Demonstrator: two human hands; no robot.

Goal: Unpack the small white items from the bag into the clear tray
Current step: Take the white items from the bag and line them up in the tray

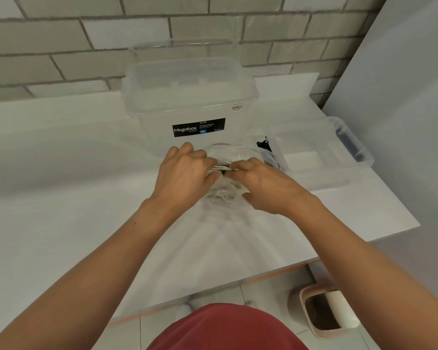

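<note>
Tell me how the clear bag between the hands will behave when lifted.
The clear bag is thin, crinkled film bunched between the left hand and right hand, so it will probably be floppy and sag. Its glossy surface may slip through the fingers. It looks light, though the contents are hard to make out.

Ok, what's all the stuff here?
storage box: one, clear with black label, back of the counter
clear tray: one, clear, right of the box
clear bag: one, see-through, in both hands
small white items: count unclear, white, between the fingertips
black thing: one, black, by the tray's left edge
counter: one, white, under it all
bin: one, pinkish, floor at right
left hand: one, grips the bag
right hand: one, grips the bag
</note>
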